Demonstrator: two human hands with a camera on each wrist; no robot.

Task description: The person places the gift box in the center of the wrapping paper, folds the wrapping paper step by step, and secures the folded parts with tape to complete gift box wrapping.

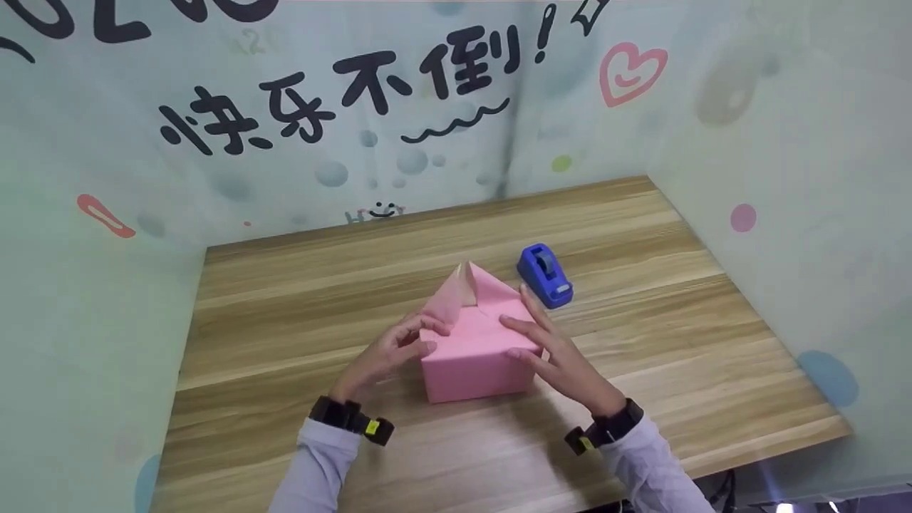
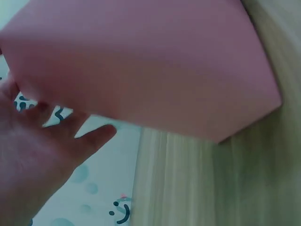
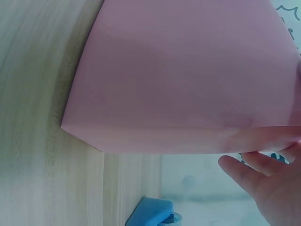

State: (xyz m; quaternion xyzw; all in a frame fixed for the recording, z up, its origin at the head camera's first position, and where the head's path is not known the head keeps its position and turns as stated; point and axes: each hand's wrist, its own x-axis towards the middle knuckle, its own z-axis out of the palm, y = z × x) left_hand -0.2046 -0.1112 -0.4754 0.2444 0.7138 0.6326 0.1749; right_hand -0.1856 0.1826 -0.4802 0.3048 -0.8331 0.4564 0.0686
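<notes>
A box wrapped in pink paper sits on the table between both hands. At its far side, paper flaps stand up in points with a gap between them. My left hand touches the box's left top edge, fingers loosely bent over it and thumb near the front corner. On the other side, my right hand spreads its fingers over the right top edge. The left wrist view shows the box's pink side close up, beside the left hand. In the right wrist view, right-hand fingers touch the pink paper.
A blue tape dispenser stands behind the box to the right, near the right fingertips. The wooden table meets printed cloth walls at the back and sides. Dark wrist bands sit at both cuffs.
</notes>
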